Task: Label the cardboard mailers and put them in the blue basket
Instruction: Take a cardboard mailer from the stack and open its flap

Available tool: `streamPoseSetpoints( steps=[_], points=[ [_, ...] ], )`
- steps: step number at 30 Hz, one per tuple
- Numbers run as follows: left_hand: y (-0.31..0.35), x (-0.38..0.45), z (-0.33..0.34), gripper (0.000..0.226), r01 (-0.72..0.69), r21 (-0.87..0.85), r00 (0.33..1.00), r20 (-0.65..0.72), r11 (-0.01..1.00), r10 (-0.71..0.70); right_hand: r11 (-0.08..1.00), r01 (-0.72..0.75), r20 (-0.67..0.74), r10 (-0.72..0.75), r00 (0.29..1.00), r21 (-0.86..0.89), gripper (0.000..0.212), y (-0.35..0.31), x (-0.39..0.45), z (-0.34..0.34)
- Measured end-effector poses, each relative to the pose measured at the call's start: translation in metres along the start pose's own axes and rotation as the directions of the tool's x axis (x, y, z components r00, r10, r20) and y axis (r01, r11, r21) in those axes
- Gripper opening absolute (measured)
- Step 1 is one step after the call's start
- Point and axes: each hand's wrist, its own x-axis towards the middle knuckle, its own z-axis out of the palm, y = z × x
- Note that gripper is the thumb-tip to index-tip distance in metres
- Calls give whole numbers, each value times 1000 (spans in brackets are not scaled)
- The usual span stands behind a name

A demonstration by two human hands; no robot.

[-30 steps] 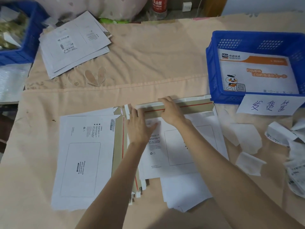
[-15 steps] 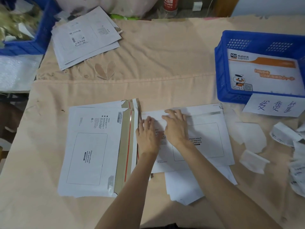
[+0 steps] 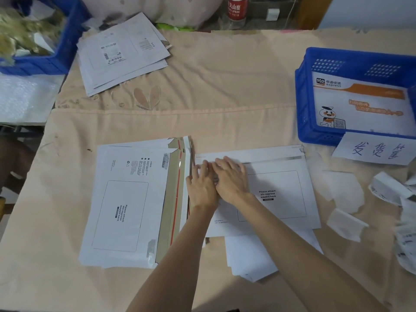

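Both hands lie flat, fingers straight, side by side on a white cardboard mailer [image 3: 276, 190] at the middle of the desk [image 3: 225, 118]: the left hand [image 3: 201, 185] on its left edge, the right hand [image 3: 231, 179] just beside it, pressing down its folded flap. To the left lies a stack of open mailers [image 3: 126, 206] (brown flaps showing). At far right, the blue basket [image 3: 302, 104] holds an orange-printed mailer [image 3: 364, 104].

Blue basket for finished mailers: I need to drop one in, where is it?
In the head view, the blue basket sits at the table's far right, just behind the handwritten paper sign.
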Motion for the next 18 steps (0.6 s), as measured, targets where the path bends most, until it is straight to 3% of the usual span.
streamPoseSetpoints(
  steps=[1,3,4,6,9,11,13,15,18],
  points=[
    [-1,0,0,59,-13,9,1000,-10,1000,13,999,24,45,-26,999,40,53,5,8,-5],
    [-1,4,-3,45,-23,25,999,-38,999,23,937,-13,140,-39,989,348,55,18,21,-22],
    [0,9,-8,40,-5,29,999,-52,1000,6,846,-68,128,-1,992,528,56,26,22,-28],
    [8,21,-21,32,61,26,993,-99,998,-58,738,-124,-30,192,981,663,53,49,15,-32],
    [34,32,-31,34,26,-95,981,-190,995,-44,836,-276,-228,420,879,475,54,94,-11,-33],
    [65,30,-29,43,-210,-160,972,-137,965,189,854,-359,-244,465,851,376,55,118,-26,-31],
    [101,27,-23,50,-416,-175,909,-52,892,414,863,-376,-221,461,860,338,52,129,-35,-26],
    [131,26,-17,55,-459,-170,878,61,872,475,880,-380,-229,447,865,284,53,135,-40,-21],
    [148,29,-4,53,-448,-74,870,196,891,453,876,-414,-208,466,860,248,53,144,-44,-15]
  ],
)
